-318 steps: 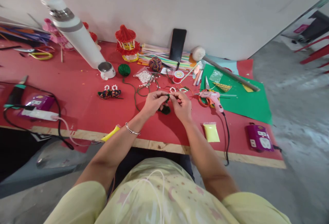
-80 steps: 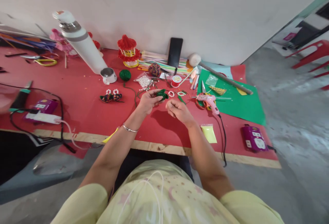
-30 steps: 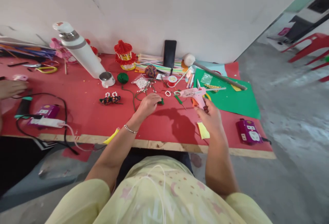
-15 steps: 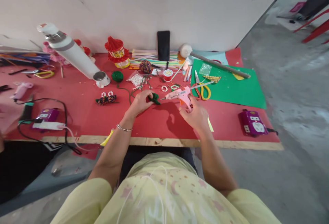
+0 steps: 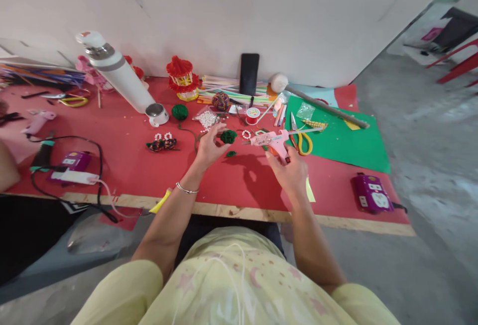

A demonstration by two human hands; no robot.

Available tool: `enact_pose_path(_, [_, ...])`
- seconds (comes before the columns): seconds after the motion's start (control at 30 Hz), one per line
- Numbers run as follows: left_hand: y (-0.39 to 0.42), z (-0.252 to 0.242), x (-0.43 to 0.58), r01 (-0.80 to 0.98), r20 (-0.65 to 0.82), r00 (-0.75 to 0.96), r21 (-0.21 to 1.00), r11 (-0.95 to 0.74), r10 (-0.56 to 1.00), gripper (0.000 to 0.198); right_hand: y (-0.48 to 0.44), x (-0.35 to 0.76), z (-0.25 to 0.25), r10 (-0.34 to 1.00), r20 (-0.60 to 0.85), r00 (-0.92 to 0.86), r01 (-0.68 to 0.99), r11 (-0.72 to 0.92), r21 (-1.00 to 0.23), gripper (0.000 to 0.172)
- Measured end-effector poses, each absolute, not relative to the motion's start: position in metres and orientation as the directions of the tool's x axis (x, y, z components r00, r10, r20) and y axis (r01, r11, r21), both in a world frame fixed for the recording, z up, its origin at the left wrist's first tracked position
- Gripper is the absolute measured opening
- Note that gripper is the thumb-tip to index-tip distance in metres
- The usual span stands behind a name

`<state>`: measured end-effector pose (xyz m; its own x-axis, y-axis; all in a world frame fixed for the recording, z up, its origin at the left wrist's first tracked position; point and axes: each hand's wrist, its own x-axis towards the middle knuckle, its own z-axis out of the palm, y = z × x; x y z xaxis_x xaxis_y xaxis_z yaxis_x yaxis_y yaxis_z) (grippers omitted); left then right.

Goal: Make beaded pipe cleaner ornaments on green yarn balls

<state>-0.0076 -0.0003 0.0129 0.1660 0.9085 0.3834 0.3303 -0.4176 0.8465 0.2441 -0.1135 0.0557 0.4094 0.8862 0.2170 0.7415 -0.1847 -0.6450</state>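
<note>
My left hand [image 5: 209, 146] pinches a small dark green yarn piece [image 5: 228, 136] and holds it up just above the red table [image 5: 123, 165]. My right hand [image 5: 289, 170] grips the handle of a pink glue gun [image 5: 271, 139], whose nozzle points left at the green piece, a short gap away. Another green bit [image 5: 231, 154] lies on the table under the hands. A bangle sits on my left wrist.
Yellow-handled scissors [image 5: 303, 138] lie on a green sheet [image 5: 347, 141]. A white bottle [image 5: 112, 73], metal cup [image 5: 156, 114], green yarn ball [image 5: 179, 111], bead bag [image 5: 207, 117], red spool [image 5: 253, 114], phone [image 5: 249, 73] and purple sockets [image 5: 371, 194] stand around. Another person's arm [image 5: 7, 170] is at far left.
My right hand picked up the glue gun from beside the scissors and brought its nozzle toward the green piece. My left hand lifted the piece off the table.
</note>
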Motion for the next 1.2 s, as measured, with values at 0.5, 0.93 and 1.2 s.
enact_pose_path(0.5, [-0.011,0.016,0.014,-0.434,0.117,0.282,0.901,0.018,0.952,0.052,-0.096,0.222,0.065,0.952,-0.079,0.295,0.083,-0.108,-0.991,0.052])
enact_pose_path(0.93, [0.004,0.03,-0.009,-0.527,-0.295,0.051,0.803,0.277,0.954,0.039,-0.081,0.21,0.047,0.965,-0.001,0.263,0.489,-0.133,-0.862,0.035])
enact_pose_path(1.2, [0.016,0.026,-0.022,-0.52,-0.26,-0.042,0.83,0.201,0.965,0.042,-0.061,0.204,0.033,0.997,-0.044,-0.06,0.714,0.012,-0.7,0.031])
